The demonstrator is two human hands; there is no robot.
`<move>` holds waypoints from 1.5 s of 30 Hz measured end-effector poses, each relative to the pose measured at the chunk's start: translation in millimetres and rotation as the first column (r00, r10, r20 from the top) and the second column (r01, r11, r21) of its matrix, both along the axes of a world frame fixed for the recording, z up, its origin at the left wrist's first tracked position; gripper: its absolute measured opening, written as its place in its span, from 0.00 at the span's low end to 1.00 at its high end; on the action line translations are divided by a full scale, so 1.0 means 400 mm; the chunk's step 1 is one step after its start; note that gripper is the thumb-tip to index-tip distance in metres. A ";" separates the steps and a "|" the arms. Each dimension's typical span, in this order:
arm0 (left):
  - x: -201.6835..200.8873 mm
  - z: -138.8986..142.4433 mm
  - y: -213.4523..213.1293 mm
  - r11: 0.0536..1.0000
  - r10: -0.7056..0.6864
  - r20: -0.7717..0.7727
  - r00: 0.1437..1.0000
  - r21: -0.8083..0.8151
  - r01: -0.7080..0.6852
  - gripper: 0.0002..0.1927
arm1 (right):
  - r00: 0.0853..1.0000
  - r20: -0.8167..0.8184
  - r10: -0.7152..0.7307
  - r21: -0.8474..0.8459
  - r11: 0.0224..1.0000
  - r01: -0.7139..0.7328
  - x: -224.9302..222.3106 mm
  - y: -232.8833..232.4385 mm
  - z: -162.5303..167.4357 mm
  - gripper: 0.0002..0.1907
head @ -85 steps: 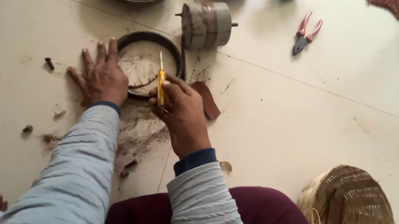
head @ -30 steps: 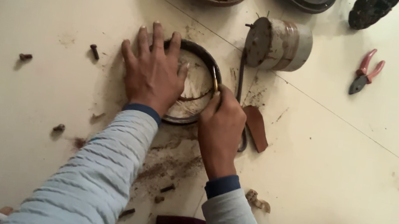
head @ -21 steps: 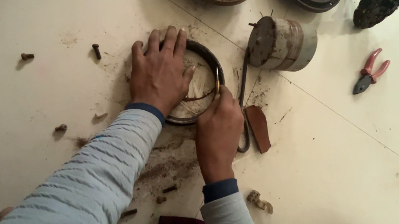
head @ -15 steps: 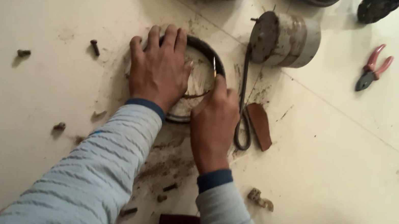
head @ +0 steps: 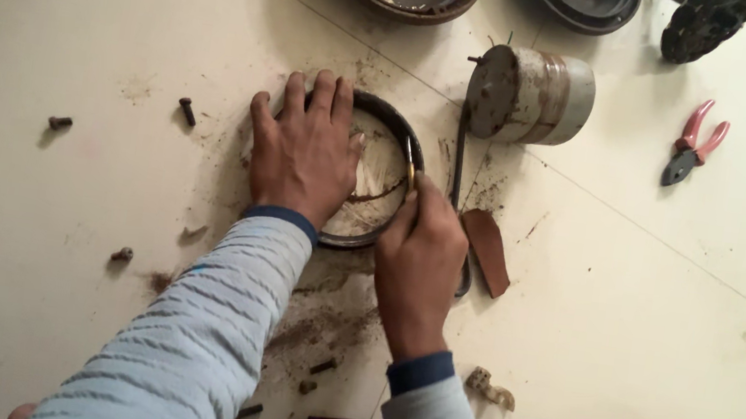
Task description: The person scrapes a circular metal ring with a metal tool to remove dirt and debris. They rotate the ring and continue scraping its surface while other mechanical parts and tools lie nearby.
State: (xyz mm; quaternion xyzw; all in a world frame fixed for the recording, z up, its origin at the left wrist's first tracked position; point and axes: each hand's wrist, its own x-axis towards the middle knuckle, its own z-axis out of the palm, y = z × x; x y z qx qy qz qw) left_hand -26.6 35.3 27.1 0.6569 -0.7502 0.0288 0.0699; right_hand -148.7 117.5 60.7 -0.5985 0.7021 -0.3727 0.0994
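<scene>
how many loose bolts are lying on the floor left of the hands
2. One dark bolt lies just left of the left hand; another bolt sits farther left. Smaller rusty bits lie lower down, too unclear to call bolts, and the arms may hide more.

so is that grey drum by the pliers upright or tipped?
Tipped: the drum lies on its side on the floor, round end facing left.

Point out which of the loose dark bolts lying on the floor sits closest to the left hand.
The upright-slanted bolt, just left of the left hand. The other bolt lies much farther left, near the frame edge.
</scene>
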 end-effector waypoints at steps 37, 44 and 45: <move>0.003 0.002 -0.004 1.000 0.005 -0.031 1.000 -0.017 -0.005 0.33 | 1.000 0.005 0.018 0.026 0.999 -0.019 -0.013 -0.068 -0.023 0.10; 0.002 -0.003 -0.002 1.000 0.009 -0.068 0.998 -0.019 -0.010 0.33 | 0.999 -0.018 0.036 0.029 0.999 -0.035 -0.008 -0.067 -0.026 0.11; 0.001 -0.004 -0.002 1.000 0.005 -0.062 0.998 -0.020 -0.007 0.33 | 0.999 -0.028 0.035 0.037 0.999 -0.034 -0.006 -0.066 -0.026 0.11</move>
